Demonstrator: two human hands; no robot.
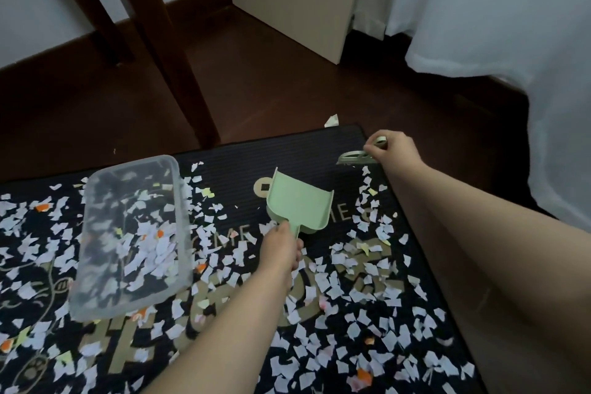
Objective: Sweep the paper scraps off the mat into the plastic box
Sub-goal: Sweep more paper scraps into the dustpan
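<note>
Left hand [281,249] grips the dustpan [299,205] mid-frame; right hand [388,145], upper right, clutches the brush [353,157]; short strokes should drive scraps [363,193] into a flat-held pan.

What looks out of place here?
One scrap lies off the mat, on the wood floor just past the mat's far edge. The other scraps lie on the mat or in the box, so sweeping only the mat would probably miss it.
</note>
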